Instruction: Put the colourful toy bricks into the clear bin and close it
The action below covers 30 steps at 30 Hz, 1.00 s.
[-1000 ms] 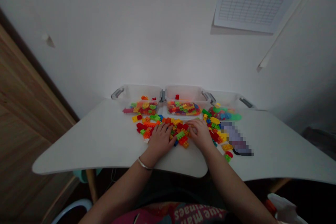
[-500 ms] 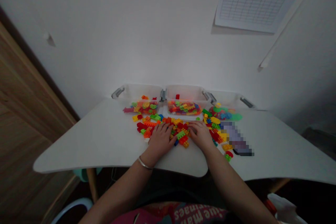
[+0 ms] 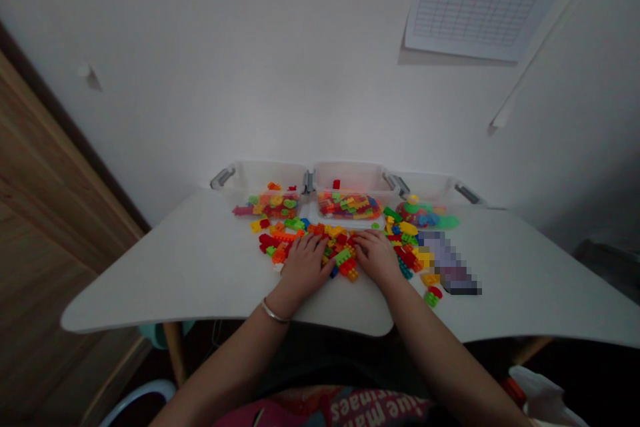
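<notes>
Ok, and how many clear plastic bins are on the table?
3, standing in a row against the wall, behind the loose bricks: left bin, middle bin and right bin. None seems hidden.

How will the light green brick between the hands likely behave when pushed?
The light green brick looks like moulded plastic, so it is probably stiff and light. Its boxy, studded shape suggests it would slide rather than roll. Other bricks crowd it, so pushing may well shift them too.
</notes>
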Tool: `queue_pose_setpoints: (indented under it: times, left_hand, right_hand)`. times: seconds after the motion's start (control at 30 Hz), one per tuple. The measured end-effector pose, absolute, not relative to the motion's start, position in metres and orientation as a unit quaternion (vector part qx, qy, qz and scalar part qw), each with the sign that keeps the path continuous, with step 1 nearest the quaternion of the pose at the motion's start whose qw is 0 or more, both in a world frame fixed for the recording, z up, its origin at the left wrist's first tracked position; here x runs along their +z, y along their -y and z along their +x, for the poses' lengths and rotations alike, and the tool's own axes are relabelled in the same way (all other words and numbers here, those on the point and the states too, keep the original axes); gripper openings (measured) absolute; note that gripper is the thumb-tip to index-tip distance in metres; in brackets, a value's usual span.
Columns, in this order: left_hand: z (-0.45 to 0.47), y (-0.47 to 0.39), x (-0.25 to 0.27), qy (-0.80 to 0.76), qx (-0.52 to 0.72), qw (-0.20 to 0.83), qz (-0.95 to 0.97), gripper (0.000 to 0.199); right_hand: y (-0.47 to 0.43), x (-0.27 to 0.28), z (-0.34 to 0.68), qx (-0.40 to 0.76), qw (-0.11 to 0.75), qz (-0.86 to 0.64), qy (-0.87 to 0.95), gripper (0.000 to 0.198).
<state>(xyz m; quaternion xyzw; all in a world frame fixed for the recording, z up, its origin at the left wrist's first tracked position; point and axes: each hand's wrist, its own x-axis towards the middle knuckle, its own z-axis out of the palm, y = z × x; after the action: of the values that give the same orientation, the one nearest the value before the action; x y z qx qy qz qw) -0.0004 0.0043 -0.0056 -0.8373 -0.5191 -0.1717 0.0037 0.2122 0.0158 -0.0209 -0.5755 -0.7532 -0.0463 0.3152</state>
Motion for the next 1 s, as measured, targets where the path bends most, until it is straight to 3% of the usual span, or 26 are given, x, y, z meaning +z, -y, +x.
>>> queue_pose_setpoints:
  times: [0.37, 0.7, 0.9, 1.0]
  left_hand:
    - [0.0, -0.004, -0.004, 0.526, -0.168, -0.004, -0.834, 0.053]
    - [-0.001, -0.004, -0.004, 0.524, -0.168, -0.008, -0.835, 0.054]
    - [-0.002, -0.005, -0.006, 0.52, -0.168, -0.005, -0.837, 0.055]
    - [-0.002, -0.005, -0.006, 0.521, -0.171, -0.002, -0.836, 0.055]
  right_hand:
    - [-0.013, -0.016, 0.212, -0.021, 0.312, -0.597, 0.739, 0.021]
    - [-0.017, -0.019, 0.22, -0.045, 0.483, -0.55, 0.68, 0.026]
    - [-0.014, 0.0, 0.223, -0.093, 0.608, -0.508, 0.603, 0.021]
    - [-0.017, 0.016, 0.229, -0.114, 0.63, -0.511, 0.574, 0.022]
